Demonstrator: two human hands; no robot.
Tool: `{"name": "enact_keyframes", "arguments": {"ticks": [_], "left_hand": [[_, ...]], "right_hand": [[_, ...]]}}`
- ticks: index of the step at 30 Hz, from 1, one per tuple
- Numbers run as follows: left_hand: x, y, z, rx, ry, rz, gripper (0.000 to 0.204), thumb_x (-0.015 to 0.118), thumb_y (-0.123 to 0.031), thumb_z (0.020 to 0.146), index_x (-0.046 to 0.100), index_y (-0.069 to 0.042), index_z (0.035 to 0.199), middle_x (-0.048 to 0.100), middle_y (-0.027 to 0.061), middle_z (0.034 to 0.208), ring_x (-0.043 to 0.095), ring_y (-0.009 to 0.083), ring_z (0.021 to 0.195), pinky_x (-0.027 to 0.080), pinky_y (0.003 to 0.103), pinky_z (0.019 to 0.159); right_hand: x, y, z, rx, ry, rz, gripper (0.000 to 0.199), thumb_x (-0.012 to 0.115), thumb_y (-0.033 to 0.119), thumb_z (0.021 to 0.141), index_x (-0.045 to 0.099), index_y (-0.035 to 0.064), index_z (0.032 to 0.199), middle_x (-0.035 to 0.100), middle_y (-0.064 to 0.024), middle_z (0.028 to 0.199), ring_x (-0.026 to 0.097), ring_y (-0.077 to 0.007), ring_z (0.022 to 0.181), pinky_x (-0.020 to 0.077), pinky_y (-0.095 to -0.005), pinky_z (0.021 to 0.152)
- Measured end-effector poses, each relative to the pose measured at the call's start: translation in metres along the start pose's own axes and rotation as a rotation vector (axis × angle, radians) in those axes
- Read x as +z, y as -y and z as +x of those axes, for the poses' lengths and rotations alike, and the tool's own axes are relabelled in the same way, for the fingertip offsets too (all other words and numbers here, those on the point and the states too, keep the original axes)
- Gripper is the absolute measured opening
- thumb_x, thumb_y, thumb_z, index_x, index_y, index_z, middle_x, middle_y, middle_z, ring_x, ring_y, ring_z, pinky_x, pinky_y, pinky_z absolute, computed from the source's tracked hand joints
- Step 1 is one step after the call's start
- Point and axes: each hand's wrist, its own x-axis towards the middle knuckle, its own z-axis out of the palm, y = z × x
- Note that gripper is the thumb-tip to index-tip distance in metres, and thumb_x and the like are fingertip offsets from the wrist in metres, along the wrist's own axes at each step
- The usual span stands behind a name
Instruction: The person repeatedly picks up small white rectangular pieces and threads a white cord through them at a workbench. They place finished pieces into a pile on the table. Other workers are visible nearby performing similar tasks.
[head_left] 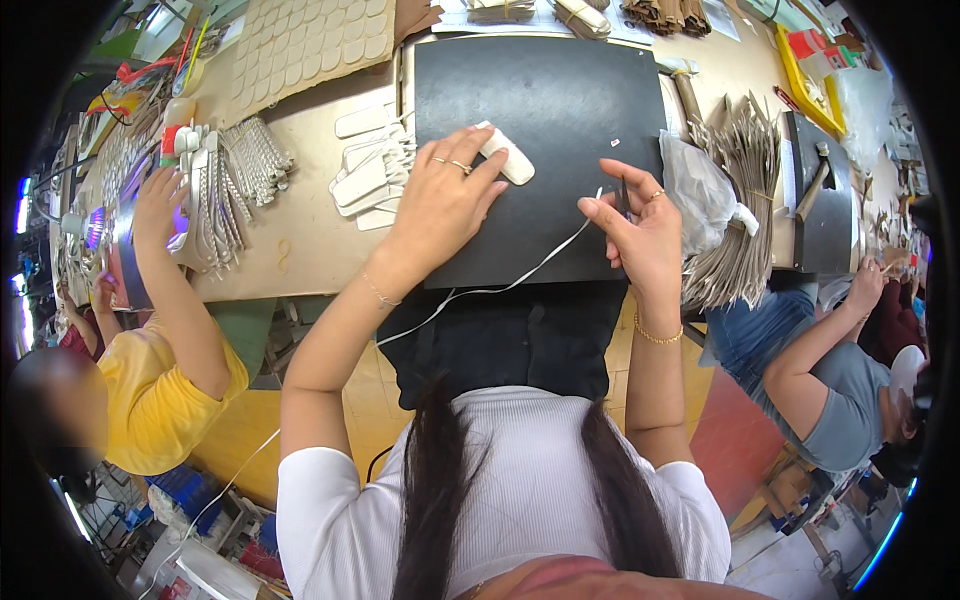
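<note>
My left hand (440, 200) lies over the black work mat, its fingers pressing on a small white rounded strap piece (508, 155). That piece rests flat on the mat (540, 85). To the right, my right hand (648, 235) is raised over the mat's right edge with fingers bent. A thin white cord (540, 263) runs up to its thumb tip, and the cord's short end sticks up there. Some slim dark tool (625, 196) shows among those fingers; its kind is hard to make out. The cord trails down left, passing behind my left forearm.
White tab-ended straps (365, 185) lie left of the mat. A sheet of cut rounded pieces (315, 45) sits beyond. At right are a clear plastic bag (695, 195), a bundle of grey strips (745, 190) and a hammer (815, 185). Co-workers sit on both sides.
</note>
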Motion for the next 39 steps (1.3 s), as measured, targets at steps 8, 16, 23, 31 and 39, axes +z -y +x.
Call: {"name": "enact_keyframes", "arguments": {"ticks": [8, 16, 23, 31, 39], "left_hand": [[0.013, 0.003, 0.022, -0.293, 0.086, -0.162, 0.035, 0.081, -0.011, 0.082, 0.071, -0.002, 0.114, 0.062, 0.0165, 0.111, 0.058, 0.0359, 0.101, 0.049, 0.042, 0.092], [0.004, 0.008, 0.035, -0.407, 0.226, -0.254, 0.036, 0.084, -0.012, 0.080, 0.069, -0.006, 0.113, 0.061, 0.0141, 0.112, 0.061, 0.0338, 0.104, 0.050, 0.043, 0.092], [0.010, 0.006, 0.029, -0.446, 0.142, -0.257, 0.035, 0.086, -0.011, 0.079, 0.068, -0.005, 0.109, 0.062, 0.0137, 0.112, 0.067, 0.0318, 0.100, 0.054, 0.041, 0.085], [-0.006, 0.000, 0.037, -0.484, 0.266, -0.337, 0.023, 0.085, -0.011, 0.080, 0.066, -0.002, 0.090, 0.062, 0.0164, 0.102, 0.061, 0.0369, 0.099, 0.050, 0.044, 0.087], [-0.023, -0.007, 0.027, -0.280, 0.364, -0.282, 0.030, 0.087, -0.027, 0.077, 0.070, -0.003, 0.083, 0.065, 0.0144, 0.118, 0.060, 0.0338, 0.105, 0.046, 0.044, 0.089]], "right_hand": [[-0.014, -0.012, -0.002, -0.012, -0.007, 0.093, 0.050, 0.086, 0.014, 0.084, 0.063, 0.0011, 0.127, 0.067, 0.0006, 0.081, 0.054, -0.0017, 0.059, 0.0404, -0.0161, 0.043], [-0.007, -0.015, -0.001, -0.080, 0.088, 0.323, 0.054, 0.079, 0.005, 0.091, 0.053, 0.0011, 0.138, 0.066, -0.0034, 0.088, 0.072, -0.0122, 0.072, 0.0412, -0.0151, 0.041], [-0.013, -0.013, -0.006, -0.040, 0.084, 0.413, 0.069, 0.081, 0.005, 0.089, 0.043, 0.0034, 0.146, 0.068, -0.0071, 0.092, 0.074, -0.0151, 0.071, 0.0411, -0.0166, 0.040], [-0.017, -0.013, -0.009, -0.003, 0.073, 0.371, 0.075, 0.083, 0.006, 0.085, 0.043, 0.0034, 0.148, 0.072, -0.0064, 0.091, 0.069, -0.0093, 0.066, 0.0415, -0.0165, 0.041], [-0.017, -0.017, -0.011, -0.031, 0.109, 0.337, 0.072, 0.080, 0.010, 0.089, 0.042, 0.0030, 0.150, 0.074, -0.0062, 0.097, 0.068, -0.0064, 0.077, 0.0428, -0.0156, 0.044]]}}
